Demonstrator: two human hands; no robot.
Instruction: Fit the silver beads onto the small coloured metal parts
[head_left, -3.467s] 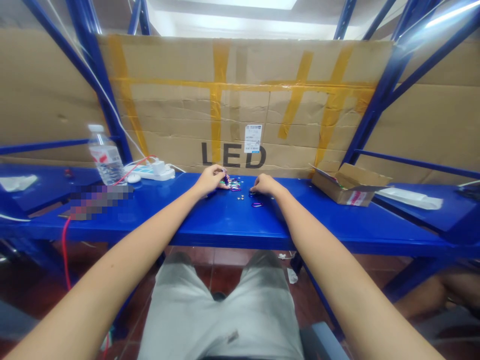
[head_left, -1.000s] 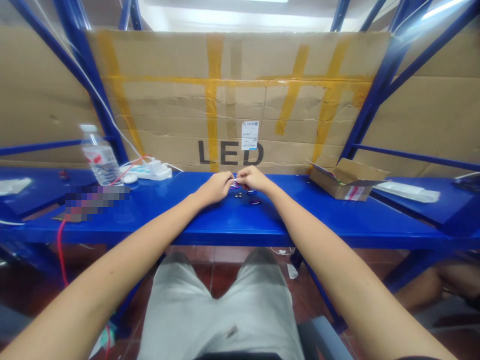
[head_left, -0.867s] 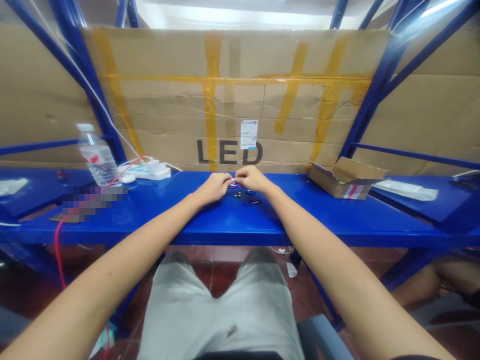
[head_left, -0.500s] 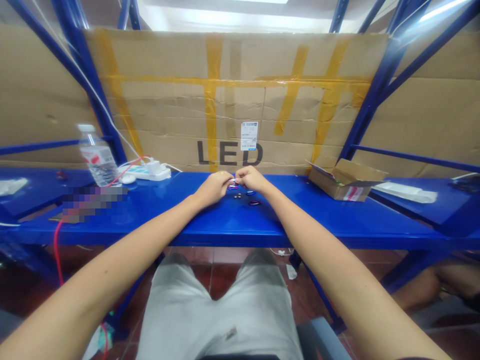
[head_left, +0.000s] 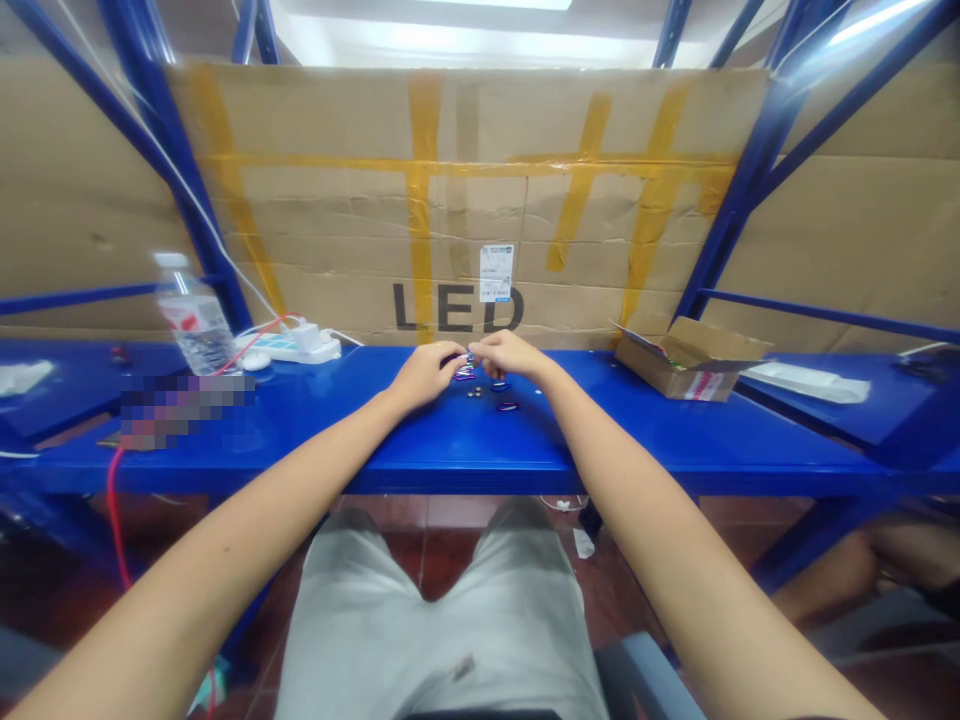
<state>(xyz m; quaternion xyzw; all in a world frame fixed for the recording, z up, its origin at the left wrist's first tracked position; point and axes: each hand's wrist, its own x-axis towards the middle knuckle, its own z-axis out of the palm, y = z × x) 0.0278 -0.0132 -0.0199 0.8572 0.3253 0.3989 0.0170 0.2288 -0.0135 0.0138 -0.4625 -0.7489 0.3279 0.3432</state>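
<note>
Head view: both bare hands meet over the middle of the blue table [head_left: 450,445], fingertips close together.
Left hand [head_left: 426,378]: curled, knuckles up, its fingertips just beside the small blue piece; whether they grip it I cannot tell.
Right hand [head_left: 516,357]: thumb and forefinger appear to pinch the small blue piece [head_left: 471,357] from the right, between the two hands.
Blue piece, handling: probably light and stiff, and slick if its shine is metal; too small to make out its form. A fingertip pinch on its sides seems the best hold.
Shiny cluster [head_left: 465,376]: purple and silver bits lying just below the fingertips, likely hard and apt to slide over one another; lifting one by its outer edge should suit.
Blue loop [head_left: 500,386]: flat on the table under the right hand; likely light and rigid, best taken by its rim.
Purple loop [head_left: 508,407]: lies nearer the person, apart from the cluster; its slim rim offers the grip, and a fall would probably not break it.
Round metallic pieces [head_left: 478,393]: two, side by side left of the purple loop; likely prone to rolling, so pinch from opposite sides.
Open cardboard box [head_left: 664,378]: well to the right, contents mostly hidden.
</note>
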